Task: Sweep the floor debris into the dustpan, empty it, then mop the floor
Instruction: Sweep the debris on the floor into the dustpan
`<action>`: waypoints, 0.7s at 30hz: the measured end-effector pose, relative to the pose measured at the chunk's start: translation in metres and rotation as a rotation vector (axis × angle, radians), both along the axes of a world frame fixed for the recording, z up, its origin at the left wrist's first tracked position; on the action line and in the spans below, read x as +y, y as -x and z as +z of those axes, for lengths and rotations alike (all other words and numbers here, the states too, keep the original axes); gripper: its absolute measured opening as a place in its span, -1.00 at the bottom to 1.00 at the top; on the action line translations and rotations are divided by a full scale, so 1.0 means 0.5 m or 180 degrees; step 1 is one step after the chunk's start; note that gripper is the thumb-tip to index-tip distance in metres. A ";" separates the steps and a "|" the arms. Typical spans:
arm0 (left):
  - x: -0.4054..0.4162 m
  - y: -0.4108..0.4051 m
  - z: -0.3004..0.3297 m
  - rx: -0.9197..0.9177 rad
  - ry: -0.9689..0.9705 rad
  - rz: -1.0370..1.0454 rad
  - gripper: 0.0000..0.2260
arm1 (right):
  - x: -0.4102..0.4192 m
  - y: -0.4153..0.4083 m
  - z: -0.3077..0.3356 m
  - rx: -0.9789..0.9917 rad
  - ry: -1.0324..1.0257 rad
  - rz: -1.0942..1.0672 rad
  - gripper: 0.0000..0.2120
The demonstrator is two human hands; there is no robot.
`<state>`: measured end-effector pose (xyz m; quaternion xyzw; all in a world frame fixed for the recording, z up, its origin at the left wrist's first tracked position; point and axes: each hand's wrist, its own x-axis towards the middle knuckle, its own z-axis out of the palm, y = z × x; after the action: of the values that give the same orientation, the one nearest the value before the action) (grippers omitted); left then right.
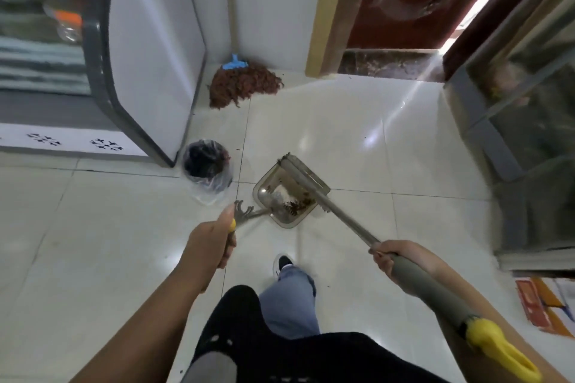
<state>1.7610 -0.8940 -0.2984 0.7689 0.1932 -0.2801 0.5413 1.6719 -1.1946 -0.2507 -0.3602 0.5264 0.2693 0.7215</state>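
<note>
Tiled floor (357, 140), debris-filled dustpan (289, 193), broom (314, 186) across it.

dustpan (291, 193): translucent brown, on floor, holds debris | broom (306, 182): head across pan | mop (244, 82): in corner

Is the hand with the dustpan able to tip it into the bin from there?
Probably yes. The left hand grips the dustpan handle, and the lined bin stands open just beside the pan, with only bare floor between. The broom head lies across the pan, though.
</note>
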 end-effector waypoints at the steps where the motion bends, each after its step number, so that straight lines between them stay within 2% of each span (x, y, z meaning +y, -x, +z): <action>1: -0.016 -0.003 -0.004 0.0072 0.0015 0.0004 -0.46 | -0.020 -0.027 0.006 0.0052 0.0038 0.0075 -0.79; 4: -0.069 -0.024 -0.016 0.0345 0.0245 -0.0104 -0.53 | -0.080 -0.097 0.020 0.0129 0.0067 0.0260 -0.78; 8: -0.151 -0.083 -0.007 0.0939 -0.0190 -0.1069 -0.61 | -0.153 -0.173 0.034 0.0160 0.0218 0.0382 -0.79; 9: -0.165 -0.091 -0.004 0.1060 0.0019 -0.1104 -0.59 | -0.169 -0.184 0.038 0.0149 0.0247 0.0407 -0.79; 12: -0.203 -0.121 0.017 0.1372 0.0613 -0.0929 -0.34 | -0.227 -0.214 0.044 0.0109 0.0163 0.0309 -0.79; 15: -0.255 -0.161 0.017 0.1881 0.0571 -0.0614 -0.15 | -0.305 -0.254 0.054 0.0072 0.0137 0.0365 -0.79; 18: -0.315 -0.187 0.023 0.2326 0.0784 -0.0347 -0.19 | -0.392 -0.294 0.055 0.0053 0.0089 0.0516 -0.78; 21: -0.385 -0.192 0.018 0.2676 0.1048 -0.0402 -0.27 | -0.475 -0.335 0.046 0.0060 0.0109 0.0767 -0.77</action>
<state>1.8568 -1.0867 -0.2893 0.5024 0.3018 -0.6274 0.5128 1.8393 -1.4322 -0.2276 -0.4306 0.4907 0.3484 0.6726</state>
